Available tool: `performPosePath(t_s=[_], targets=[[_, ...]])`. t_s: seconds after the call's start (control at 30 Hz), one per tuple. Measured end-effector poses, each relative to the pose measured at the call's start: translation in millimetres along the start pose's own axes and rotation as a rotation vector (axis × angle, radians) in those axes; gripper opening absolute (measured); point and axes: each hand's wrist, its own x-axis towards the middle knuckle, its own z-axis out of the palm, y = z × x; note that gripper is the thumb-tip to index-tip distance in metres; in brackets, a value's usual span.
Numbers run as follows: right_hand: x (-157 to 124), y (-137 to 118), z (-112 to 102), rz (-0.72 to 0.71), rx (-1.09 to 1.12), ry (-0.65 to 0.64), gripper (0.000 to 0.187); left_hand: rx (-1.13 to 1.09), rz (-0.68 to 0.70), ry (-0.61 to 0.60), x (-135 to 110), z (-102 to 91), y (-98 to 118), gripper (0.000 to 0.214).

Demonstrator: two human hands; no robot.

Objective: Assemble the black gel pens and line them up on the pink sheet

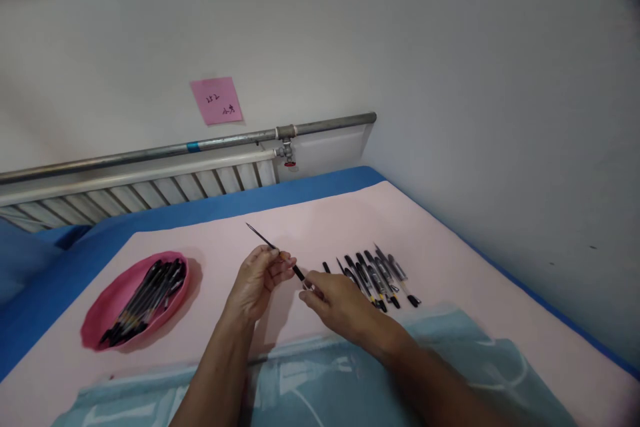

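My left hand (pixel 260 280) pinches a thin black pen refill (pixel 261 236) that points up and to the left. Just right of it, my right hand (pixel 340 303) is closed on the refill's lower end or a small pen part (pixel 299 273); which one is unclear. Both hands hover over the pink table cover (pixel 465 280). A row of several black pens and pen parts (pixel 377 273) lies right beside my right hand. A pink oval tray (pixel 97 320) full of several black pens (pixel 145 300) sits to the left of my left hand.
A pale blue patterned cloth (pixel 350 380) covers the near edge under my forearms. Blue cloth (pixel 225 203) borders the pink cover. Behind runs a radiator (pixel 150 190) with a metal pipe and red valve (pixel 289 163). A pink sticky note (pixel 216 100) hangs on the wall.
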Motion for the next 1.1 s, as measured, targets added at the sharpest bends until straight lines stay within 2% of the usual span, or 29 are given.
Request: performPosePath(t_s=[0.4, 0.53, 0.63, 0.73, 0.87, 0.97, 1.1], targets=[[-2.3, -1.6, -1.9, 0.002, -0.023, 0.007, 0.013, 0.116, 0.056, 0.018, -5.5, 2.3, 2.2, 0.021], [-2.9, -2.7, -3.0, -0.003, -0.033, -0.004, 0.013, 0.212, 0.088, -0.022, -7.6, 3.4, 0.1, 0.016], [-2.5, -2.3, -1.0, -0.014, -0.034, 0.027, 0.014, 0.359, 0.099, -0.107, -12.1, 6.6, 0.0, 0.009], [-0.8, -0.8, 0.6, -0.004, -0.028, 0.077, 0.015, 0.424, 0.124, -0.181, -14.8, 7.4, 1.7, 0.016], [2.5, 2.0, -2.3, 0.003, 0.016, 0.163, 0.018, 0.349, 0.182, -0.090, -10.6, 2.8, 1.6, 0.031], [3.9, 4.5, -7.0, 0.013, 0.041, 0.198, 0.020, 0.340, 0.205, -0.014, -7.4, 0.1, -0.4, 0.032], [3.9, 9.0, -14.4, 0.023, 0.054, 0.241, 0.020, 0.381, 0.204, -0.028, -8.7, 2.6, -3.3, 0.027]])
